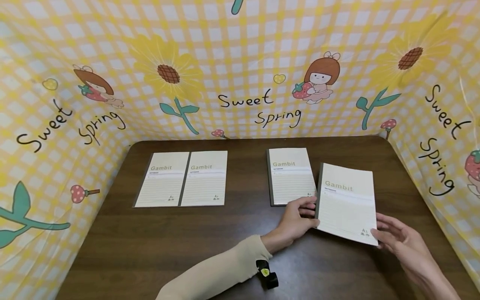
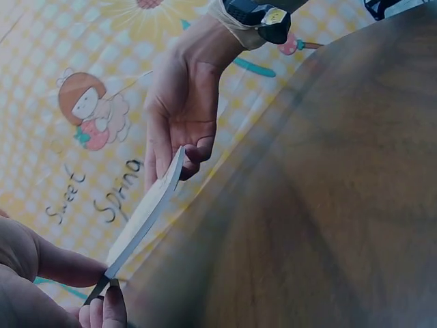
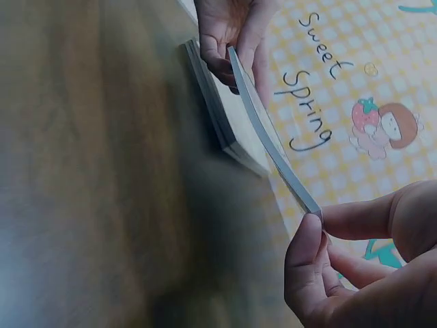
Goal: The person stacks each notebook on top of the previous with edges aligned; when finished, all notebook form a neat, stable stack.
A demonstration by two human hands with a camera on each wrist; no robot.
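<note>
Both hands hold a cream Gambit notebook (image 1: 346,208) with a dark spine, raised off the table and tilted. My left hand (image 1: 294,221) pinches its spine side near the lower corner. On the opposite edge, my right hand (image 1: 406,241) grips the lower right corner between thumb and fingers. From the right wrist, the notebook (image 3: 270,140) looks thin and slightly bowed, seen edge-on. Just left of it lies a stack of matching notebooks (image 1: 290,179), its lower right corner partly hidden by the left hand's fingers.
Two more Gambit notebooks lie side by side, a left one (image 1: 163,181) and a right one (image 1: 204,181), at the table's far left. Yellow checked cloth (image 1: 232,54) walls the brown wooden table (image 1: 180,237) at the back and both sides.
</note>
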